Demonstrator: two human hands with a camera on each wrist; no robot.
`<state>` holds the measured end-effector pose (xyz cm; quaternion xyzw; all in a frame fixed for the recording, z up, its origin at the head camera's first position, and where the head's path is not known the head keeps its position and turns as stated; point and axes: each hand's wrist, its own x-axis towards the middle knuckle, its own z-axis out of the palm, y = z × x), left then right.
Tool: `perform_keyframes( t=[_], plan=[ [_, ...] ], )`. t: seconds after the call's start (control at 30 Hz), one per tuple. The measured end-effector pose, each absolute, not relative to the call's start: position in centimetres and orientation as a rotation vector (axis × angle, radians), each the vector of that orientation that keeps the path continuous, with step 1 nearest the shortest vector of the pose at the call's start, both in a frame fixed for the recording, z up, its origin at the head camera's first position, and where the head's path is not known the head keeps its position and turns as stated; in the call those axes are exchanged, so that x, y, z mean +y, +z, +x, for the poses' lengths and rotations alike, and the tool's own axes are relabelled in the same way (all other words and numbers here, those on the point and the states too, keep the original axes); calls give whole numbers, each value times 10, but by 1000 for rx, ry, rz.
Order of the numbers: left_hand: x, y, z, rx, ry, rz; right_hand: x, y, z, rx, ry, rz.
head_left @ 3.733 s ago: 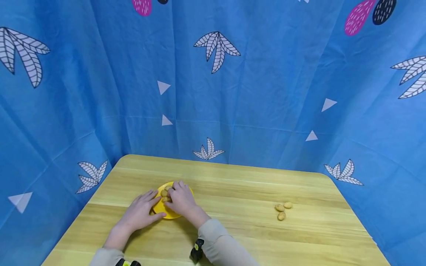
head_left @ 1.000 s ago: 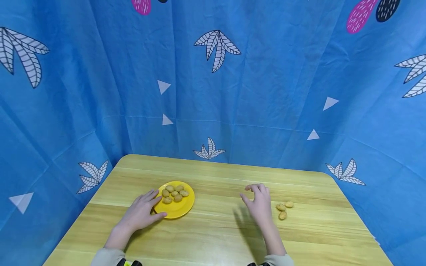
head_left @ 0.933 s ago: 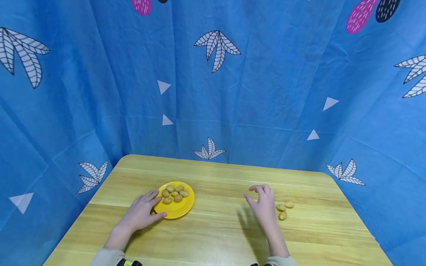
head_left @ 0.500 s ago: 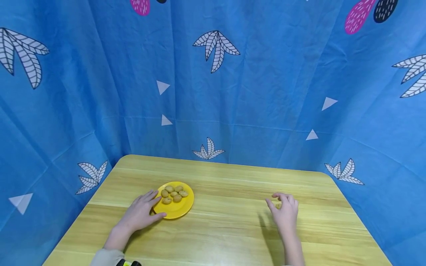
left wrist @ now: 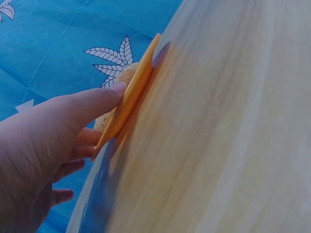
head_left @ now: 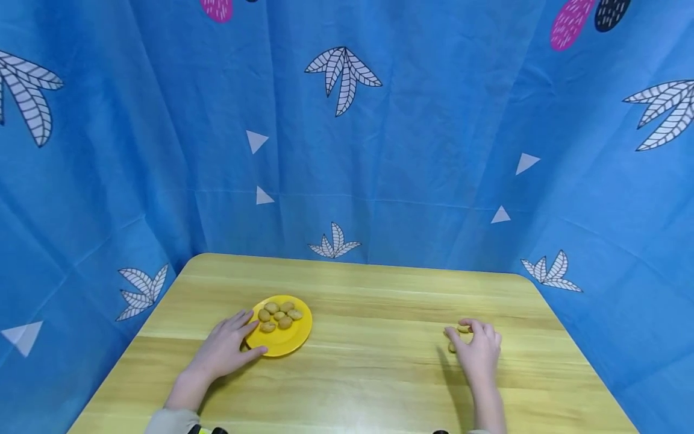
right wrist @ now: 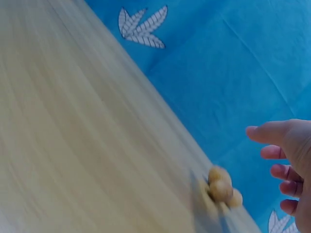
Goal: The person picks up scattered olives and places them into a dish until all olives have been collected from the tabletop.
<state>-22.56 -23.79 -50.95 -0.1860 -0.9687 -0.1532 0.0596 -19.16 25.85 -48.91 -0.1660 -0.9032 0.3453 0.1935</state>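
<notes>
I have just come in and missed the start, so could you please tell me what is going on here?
A person is working with both hands at a wood-patterned table. The left hand touches the rim of a yellow plate bearing several tan, nut-like pieces. The right hand hovers by a small cluster of similar loose pieces, its fingers not yet touching them.

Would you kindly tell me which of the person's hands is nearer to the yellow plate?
Left. The left hand touches the yellow plate at its left edge; the right hand is well to its right, near the loose tan pieces.
</notes>
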Motion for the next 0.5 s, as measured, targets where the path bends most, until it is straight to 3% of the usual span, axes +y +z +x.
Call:
perform_keyframes(
  t=[0.5],
  plan=[
    [-238, -511, -227, -2954, -474, -542, 286, -508, -187, -2856, 886, -412]
  ],
)
